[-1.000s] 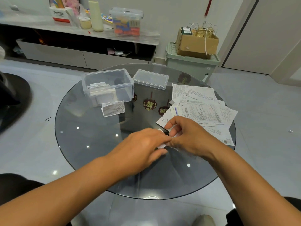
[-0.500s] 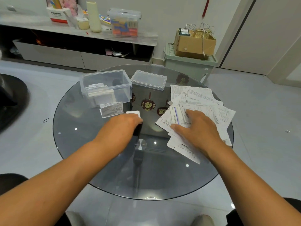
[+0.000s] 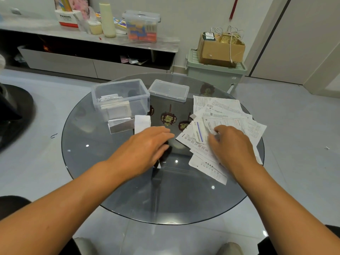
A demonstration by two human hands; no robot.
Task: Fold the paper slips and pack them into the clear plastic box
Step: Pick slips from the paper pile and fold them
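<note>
Over the round glass table [image 3: 114, 190], both hands work apart. Left hand [image 3: 145, 146] lies flat, fingers straight, hovering by a white folded slip [image 3: 142, 123] — contact unclear. Right hand [image 3: 231, 144] has fingers curled, pinching a sheet in the loose paper pile [image 3: 226, 116] on the right. Clear plastic box [image 3: 121, 97] sits open behind the left hand with folded slips inside; another folded slip [image 3: 121, 125] leans just before it. Box lid [image 3: 168, 90] lies beside the box.
</note>
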